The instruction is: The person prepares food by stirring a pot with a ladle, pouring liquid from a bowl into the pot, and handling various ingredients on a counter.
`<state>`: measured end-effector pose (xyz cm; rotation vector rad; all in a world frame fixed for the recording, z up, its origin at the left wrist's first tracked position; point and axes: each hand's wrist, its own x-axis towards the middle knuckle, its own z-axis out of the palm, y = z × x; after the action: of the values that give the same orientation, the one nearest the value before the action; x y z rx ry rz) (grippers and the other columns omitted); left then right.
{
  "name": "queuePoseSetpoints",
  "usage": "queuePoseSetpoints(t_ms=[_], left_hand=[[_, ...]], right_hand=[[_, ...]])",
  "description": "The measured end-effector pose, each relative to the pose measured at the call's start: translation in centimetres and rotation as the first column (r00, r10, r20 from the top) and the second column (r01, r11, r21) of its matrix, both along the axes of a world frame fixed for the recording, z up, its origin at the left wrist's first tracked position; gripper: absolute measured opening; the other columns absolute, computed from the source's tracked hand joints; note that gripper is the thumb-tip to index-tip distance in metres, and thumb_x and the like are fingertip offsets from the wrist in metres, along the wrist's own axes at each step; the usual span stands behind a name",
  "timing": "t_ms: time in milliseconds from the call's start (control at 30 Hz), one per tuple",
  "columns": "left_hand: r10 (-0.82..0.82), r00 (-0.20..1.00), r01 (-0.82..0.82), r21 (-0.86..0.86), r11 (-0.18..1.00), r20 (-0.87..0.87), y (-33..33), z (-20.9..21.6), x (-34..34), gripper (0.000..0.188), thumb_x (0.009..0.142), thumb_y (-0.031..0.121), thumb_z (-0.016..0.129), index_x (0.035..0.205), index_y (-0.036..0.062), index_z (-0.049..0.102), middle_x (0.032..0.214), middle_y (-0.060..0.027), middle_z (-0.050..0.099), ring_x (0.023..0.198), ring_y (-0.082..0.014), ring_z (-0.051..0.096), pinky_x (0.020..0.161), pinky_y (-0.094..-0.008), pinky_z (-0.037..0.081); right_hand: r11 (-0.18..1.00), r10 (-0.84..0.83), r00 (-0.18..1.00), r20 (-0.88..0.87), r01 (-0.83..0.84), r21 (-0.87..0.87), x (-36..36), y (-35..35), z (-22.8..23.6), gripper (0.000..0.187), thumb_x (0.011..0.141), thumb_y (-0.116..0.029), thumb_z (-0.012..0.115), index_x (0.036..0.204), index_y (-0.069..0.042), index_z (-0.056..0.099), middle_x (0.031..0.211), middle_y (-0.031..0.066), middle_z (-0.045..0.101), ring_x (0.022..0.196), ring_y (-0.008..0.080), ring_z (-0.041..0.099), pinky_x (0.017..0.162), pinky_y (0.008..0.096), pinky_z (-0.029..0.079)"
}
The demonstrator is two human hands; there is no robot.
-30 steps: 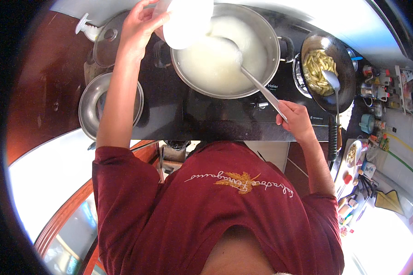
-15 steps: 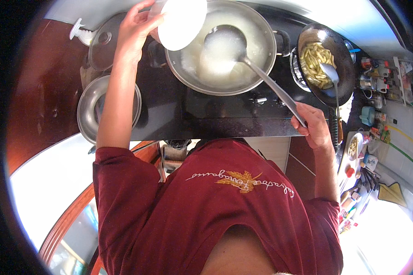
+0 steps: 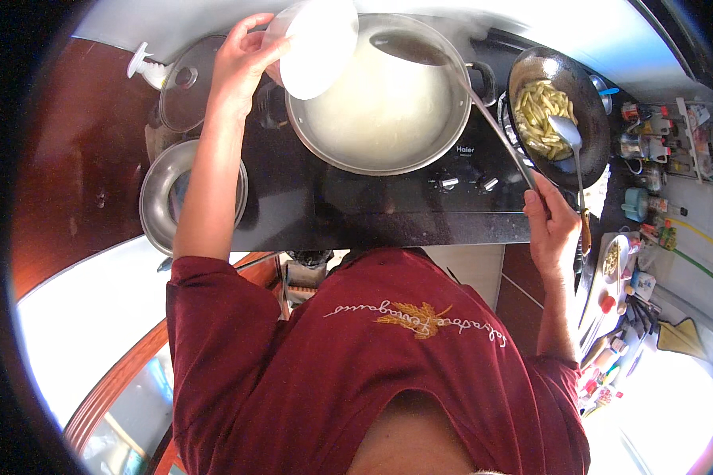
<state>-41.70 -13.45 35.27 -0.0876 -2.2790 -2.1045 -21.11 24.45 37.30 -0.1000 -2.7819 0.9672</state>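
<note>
- Your left hand (image 3: pixel 244 62) is grasping a round, smooth white bowl (image 3: pixel 318 49), and you are holding it tilted above the left side of a wide, two-handled silver metal pot (image 3: pixel 380 169). Glare is hiding whatever the bowl is containing.
- Your right hand (image 3: pixel 552 229) is gripping the handle end of a long silver metal ladle (image 3: pixel 487 111). Its scoop is sitting toward the pot's far side; whether it is dipping, I cannot tell.
- Cloudy whitish liquid (image 3: pixel 372 115) is filling much of the pot, which is standing on a glossy black hob (image 3: pixel 356 198).
- To the right, a round black wok (image 3: pixel 592 103) is holding yellow-green strips (image 3: pixel 535 119), with a metal spatula (image 3: pixel 566 131) leaning inside.
- Possible trouble: a loosening left grip could be dropping the bowl and splashing your arm; a twisting right wrist could be spilling the scoop; a wide rightward swing could be knocking the spatula.
</note>
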Motion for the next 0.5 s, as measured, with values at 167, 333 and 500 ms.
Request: queuePoseSetpoints(t_ms=[167, 333, 500], left_hand=[[0.004, 1.000, -0.004, -0.019, 1.000, -0.012, 0.0, -0.1, -0.1, 0.055, 0.074, 0.010, 0.074, 0.121, -0.0015, 0.049, 0.099, -0.0133, 0.064, 0.089, -0.0164, 0.061, 0.078, -0.0294, 0.048], [0.036, 0.999, -0.035, -0.042, 0.998, 0.006, 0.4, 0.0, 0.3, 0.056, 0.074, 0.011, 0.073, 0.122, -0.0028, 0.048, 0.101, -0.0149, 0.064, 0.088, -0.0169, 0.062, 0.077, -0.0294, 0.049], [0.039, 0.999, -0.038, -0.042, 0.998, 0.024, 0.5, -0.2, 0.7, 0.056, 0.074, 0.011, 0.073, 0.122, -0.0033, 0.048, 0.099, -0.0145, 0.064, 0.088, -0.0171, 0.062, 0.076, -0.0294, 0.049]], right_hand=[[0.971, 0.076, 0.994, -0.077, -0.056, 0.233, 0.1, -0.1, -1.3, 0.029, 0.083, -0.017, 0.067, 0.111, -0.018, 0.064, 0.072, 0.0033, 0.059, 0.056, 0.0201, 0.059, 0.052, 0.0303, 0.048], [0.934, 0.120, 0.987, -0.107, -0.075, 0.349, -2.1, -0.1, -4.0, 0.031, 0.086, -0.022, 0.063, 0.117, -0.024, 0.061, 0.063, 0.0043, 0.051, 0.049, 0.0229, 0.055, 0.046, 0.0360, 0.046], [0.933, 0.141, 0.990, 0.005, -0.134, 0.335, -3.7, 0.0, -4.5, 0.028, 0.089, -0.026, 0.058, 0.117, -0.024, 0.059, 0.069, 0.0071, 0.061, 0.057, 0.0284, 0.060, 0.053, 0.0398, 0.050]])
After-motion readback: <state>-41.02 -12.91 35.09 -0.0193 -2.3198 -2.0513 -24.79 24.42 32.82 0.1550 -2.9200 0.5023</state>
